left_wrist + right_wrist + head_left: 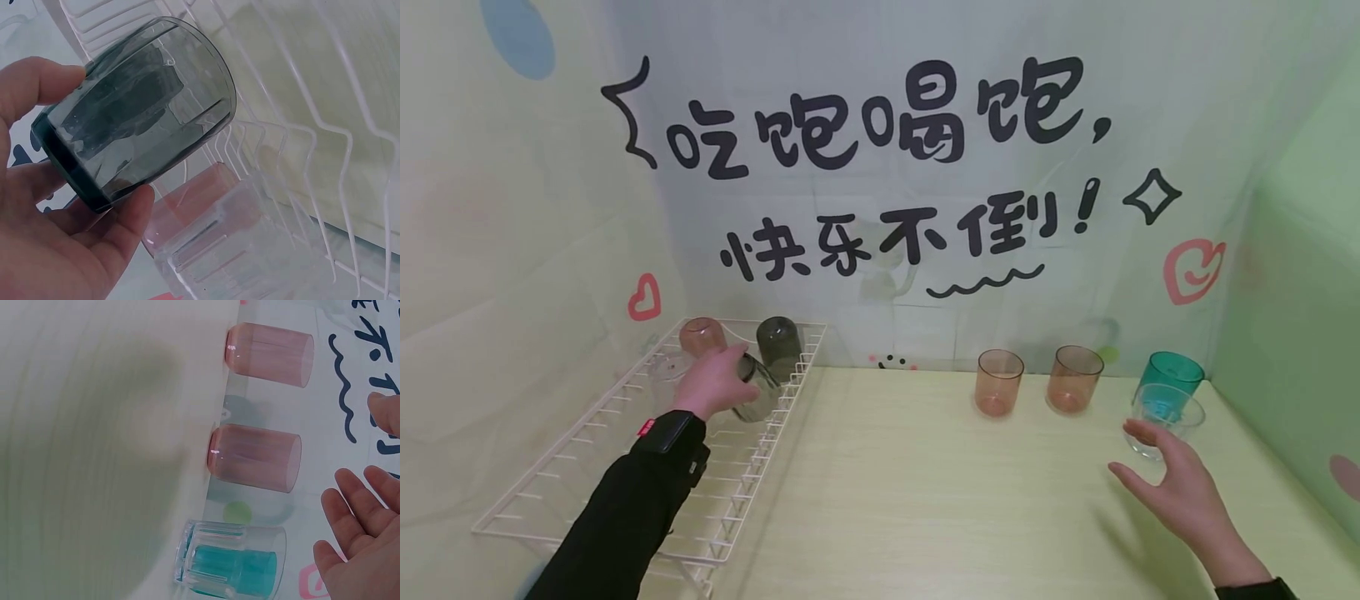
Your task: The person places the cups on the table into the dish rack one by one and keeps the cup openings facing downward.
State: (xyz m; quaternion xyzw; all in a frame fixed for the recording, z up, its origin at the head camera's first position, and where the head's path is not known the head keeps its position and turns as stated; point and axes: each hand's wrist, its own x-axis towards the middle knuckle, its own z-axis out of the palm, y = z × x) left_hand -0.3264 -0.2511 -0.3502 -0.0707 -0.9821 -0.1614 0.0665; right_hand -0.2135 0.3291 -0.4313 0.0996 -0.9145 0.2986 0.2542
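Note:
My left hand (pixel 715 382) grips a smoky dark glass (pixel 150 106) near its thick base, thumb on one side and fingers on the other. The glass is tilted, its mouth pointing away from the palm, above the white wire rack (pixel 576 427). Behind it on the rack stands another dark glass (pixel 780 340), upside down. A pink glass (pixel 702 335) and a clear glass (pixel 667 367) are beside the left hand. My right hand (pixel 1183 492), fingers apart and holding nothing, is just in front of a clear glass (pixel 1183 429) on the table.
Two pinkish-orange glasses (pixel 998 383) (pixel 1075 381) stand upright along the back of the table (pixel 925 492). A teal glass (pixel 1176 371) stands behind the clear one, near the green right wall (pixel 1292 333). A lettered backdrop (pixel 850 317) closes off the rear.

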